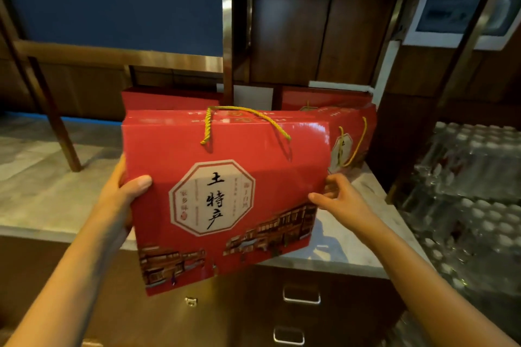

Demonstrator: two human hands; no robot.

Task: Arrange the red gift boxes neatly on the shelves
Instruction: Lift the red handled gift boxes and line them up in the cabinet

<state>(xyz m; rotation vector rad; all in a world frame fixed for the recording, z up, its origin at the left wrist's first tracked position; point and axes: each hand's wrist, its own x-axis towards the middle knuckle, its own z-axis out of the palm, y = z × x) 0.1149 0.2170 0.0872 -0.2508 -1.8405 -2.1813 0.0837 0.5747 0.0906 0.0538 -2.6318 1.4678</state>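
Observation:
A large red gift box with a yellow rope handle and an octagonal label fills the middle of the head view, tilted, its lower edge over the front edge of the marble counter. My left hand grips its left side, thumb on the front face. My right hand holds its right edge with thumb and fingers. A second red gift box stands right behind it on the counter. Two more red boxes, one at the back left and one at the back right, lie further back, partly hidden.
A wooden easel with a blue board stands on the counter's left side. Shrink-wrapped packs of bottles are stacked at the right. Drawers with metal handles sit under the counter. Dark wooden cabinet doors close the back.

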